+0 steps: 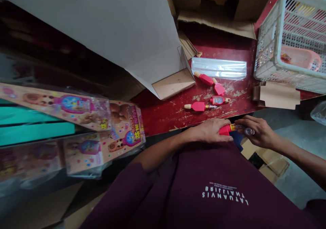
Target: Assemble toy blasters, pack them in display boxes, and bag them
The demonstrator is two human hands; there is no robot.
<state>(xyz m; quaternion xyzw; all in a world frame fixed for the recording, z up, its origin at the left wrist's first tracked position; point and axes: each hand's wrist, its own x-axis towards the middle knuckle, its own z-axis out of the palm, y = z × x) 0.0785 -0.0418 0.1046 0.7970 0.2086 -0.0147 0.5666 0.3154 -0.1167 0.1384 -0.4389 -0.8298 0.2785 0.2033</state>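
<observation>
red plastic shows between both hands: a small red toy [225,130] with a yellow band and a clear end piece [245,131] is held at the near edge of the red worktop [163,115], just above the person's maroon shirt [203,188]. the left hand [212,130] lies over the red end, its grip closed around that part of the toy. the right hand [258,132] meets it from the other side, fingertips pinching the clear end, so its grip is also closed on the same toy. the two hands nearly touch across it.

just beyond the left hand, further onto the worktop, lie four more red toy pieces with tan tips [200,106], loosely grouped. past them rests a flat stack of clear plastic sleeves [219,68]. beyond the right hand sits a folded cardboard piece [277,96], and further off that way a white lattice basket [270,59] holds a pink tray [300,57]. a large grey cardboard sheet [114,25] leans well beyond the left hand. far out to the left hand's side, printed toy packages in clear wrap [102,127] are piled.
</observation>
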